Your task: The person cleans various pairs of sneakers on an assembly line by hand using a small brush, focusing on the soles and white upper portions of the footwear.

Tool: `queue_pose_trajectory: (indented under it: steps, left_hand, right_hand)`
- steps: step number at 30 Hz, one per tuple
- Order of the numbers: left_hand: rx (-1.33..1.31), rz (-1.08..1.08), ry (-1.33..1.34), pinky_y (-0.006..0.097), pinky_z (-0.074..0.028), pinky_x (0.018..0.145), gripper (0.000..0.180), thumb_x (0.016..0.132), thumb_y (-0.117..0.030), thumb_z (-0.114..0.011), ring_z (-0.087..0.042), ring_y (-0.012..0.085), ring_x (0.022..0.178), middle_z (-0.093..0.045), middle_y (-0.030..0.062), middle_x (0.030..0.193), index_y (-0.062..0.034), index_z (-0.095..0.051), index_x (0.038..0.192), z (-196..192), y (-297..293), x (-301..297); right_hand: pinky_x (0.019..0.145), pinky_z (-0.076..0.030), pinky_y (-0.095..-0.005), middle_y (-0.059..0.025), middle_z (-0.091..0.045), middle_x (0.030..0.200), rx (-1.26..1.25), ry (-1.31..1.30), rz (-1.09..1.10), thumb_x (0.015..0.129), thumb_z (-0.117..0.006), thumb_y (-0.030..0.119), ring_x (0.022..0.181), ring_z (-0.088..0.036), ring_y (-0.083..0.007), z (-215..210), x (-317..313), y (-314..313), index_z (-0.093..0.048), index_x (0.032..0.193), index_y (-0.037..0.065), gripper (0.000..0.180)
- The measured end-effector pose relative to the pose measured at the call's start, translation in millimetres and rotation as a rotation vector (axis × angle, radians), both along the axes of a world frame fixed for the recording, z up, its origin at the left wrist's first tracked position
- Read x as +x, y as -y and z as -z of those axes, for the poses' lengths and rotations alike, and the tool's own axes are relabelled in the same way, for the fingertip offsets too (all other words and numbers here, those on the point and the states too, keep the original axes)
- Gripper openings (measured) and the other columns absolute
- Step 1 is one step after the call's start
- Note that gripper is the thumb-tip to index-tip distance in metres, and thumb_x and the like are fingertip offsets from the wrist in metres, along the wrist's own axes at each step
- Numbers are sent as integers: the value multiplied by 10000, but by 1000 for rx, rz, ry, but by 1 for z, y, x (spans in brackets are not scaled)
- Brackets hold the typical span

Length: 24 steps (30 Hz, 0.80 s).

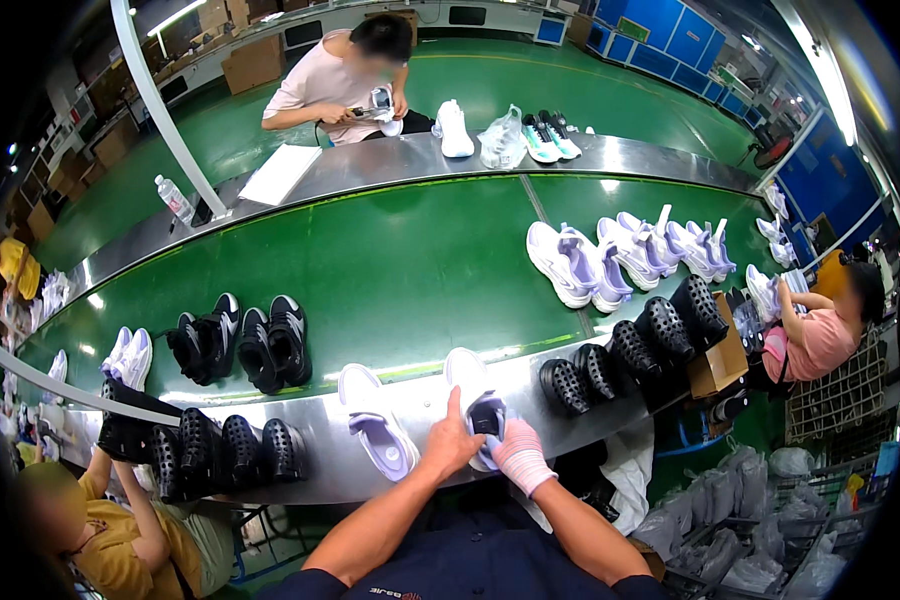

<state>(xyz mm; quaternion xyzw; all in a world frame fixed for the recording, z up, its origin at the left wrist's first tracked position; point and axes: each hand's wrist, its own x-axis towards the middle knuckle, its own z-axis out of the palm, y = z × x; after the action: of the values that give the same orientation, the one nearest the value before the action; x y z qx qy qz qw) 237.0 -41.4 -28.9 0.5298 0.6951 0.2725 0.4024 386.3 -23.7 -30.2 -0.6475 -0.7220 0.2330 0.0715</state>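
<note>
A white sneaker (pixel 465 370) with a lilac lining lies toe away from me on the steel ledge. My left hand (pixel 450 440) grips its collar from the left, index finger stretched along the upper and thumb at the opening. On the other side, my right hand (pixel 523 457), wrapped in a pale striped glove or bandage, closes on the collar near the heel; its fingertips are partly hidden. Something dark (pixel 486 418) shows inside the opening between my hands. Its matching white sneaker (pixel 378 425) rests just to the left, untouched.
Black studded shoe forms (pixel 632 348) line the ledge on my right, beside a cardboard box (pixel 718 360); more forms (pixel 240 448) stand left. A green conveyor belt (pixel 400 260) beyond carries white-lilac sneakers (pixel 562 265) and black shoes (pixel 273 343). People work across, left and right.
</note>
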Motion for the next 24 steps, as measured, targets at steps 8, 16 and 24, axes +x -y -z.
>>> queue_pose_trajectory:
  steps: [8,16,24]
  left_hand:
    - [23,-38,-176,529,-522,754,759,810,-236,-722,-658,468,870,-677,293,916,-21,-377,1450,-2,14,-4]
    - [-13,-48,-651,514,-493,885,619,821,-497,-722,-552,461,1066,-510,347,1213,-59,-632,1248,-48,120,-77]
    - [181,-14,-262,473,-467,992,451,852,-335,-730,-567,451,1110,-553,295,1237,16,-673,1129,-31,115,-86]
  right_hand:
    - [853,-529,-479,-233,-705,959,-203,150,57,807,-667,308,958,-676,-402,0,-16,-32,-672,1035,43,350]
    - [830,-542,-468,-219,-711,919,-183,227,-1,805,-650,300,925,-686,-391,-1,-25,-35,-729,978,82,289]
    - [830,-535,-451,-231,-710,975,-233,83,-245,801,-698,509,935,-687,-397,-21,-20,-21,-697,1054,22,549]
